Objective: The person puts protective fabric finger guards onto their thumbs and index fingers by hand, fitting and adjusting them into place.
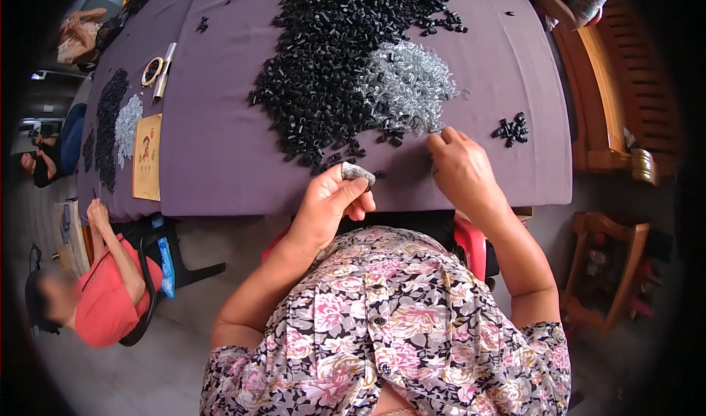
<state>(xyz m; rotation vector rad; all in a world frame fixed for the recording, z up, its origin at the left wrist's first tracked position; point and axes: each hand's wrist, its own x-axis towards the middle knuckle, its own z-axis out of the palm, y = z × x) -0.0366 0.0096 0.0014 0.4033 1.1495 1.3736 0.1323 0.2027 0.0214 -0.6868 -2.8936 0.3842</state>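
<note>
Over the purple cloth (pixel 220 122), the two hands work apart. The left hand (pixel 332 204) is curled, thumb against a grey-wrapped forefinger (pixel 358 173); the right hand (pixel 462 167) bunches its fingertips by the clear pieces (pixel 412 85), heaped glinting against short, tubular black pieces (pixel 323 77). I can't tell whether either grips one, nor read the yellow booklet (pixel 147 158).
</note>
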